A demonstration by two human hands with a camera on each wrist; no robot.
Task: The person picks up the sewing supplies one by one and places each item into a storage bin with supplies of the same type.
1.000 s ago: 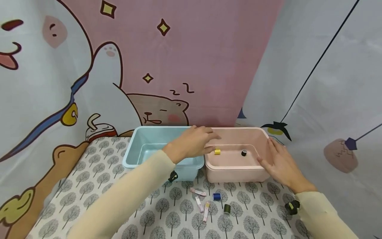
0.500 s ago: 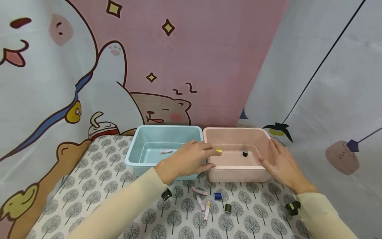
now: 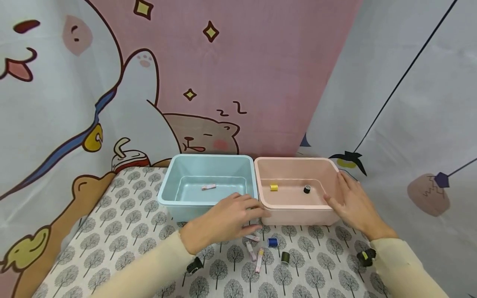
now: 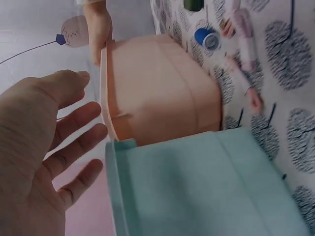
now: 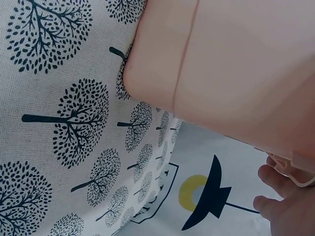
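Note:
My left hand (image 3: 225,217) holds nothing, its fingers loosely spread near the front rim of the light-blue plastic bin (image 3: 175,198). In the left wrist view the bare palm and fingers stand beside the rims. My right hand (image 3: 355,207) grips the right rim of the pink plastic bin (image 3: 298,216), thumb toward its inside. A small pink-and-white stick (image 3: 208,187) lies in the blue bin. Inside the pink bin are a yellow thread spool (image 3: 273,187) and a black thread spool (image 3: 307,189).
On the tree-print cloth (image 3: 126,231) before the bins lie a blue thread spool (image 3: 273,242), a dark green thread spool (image 3: 285,257) and pink-and-white sticks (image 3: 258,260). The bins stand side by side. A cartoon-print curtain (image 3: 275,82) hangs behind.
My left hand has moved from over the bins down and toward me, uncovering the stick in the blue bin and the yellow spool. My right hand has stayed on the pink bin.

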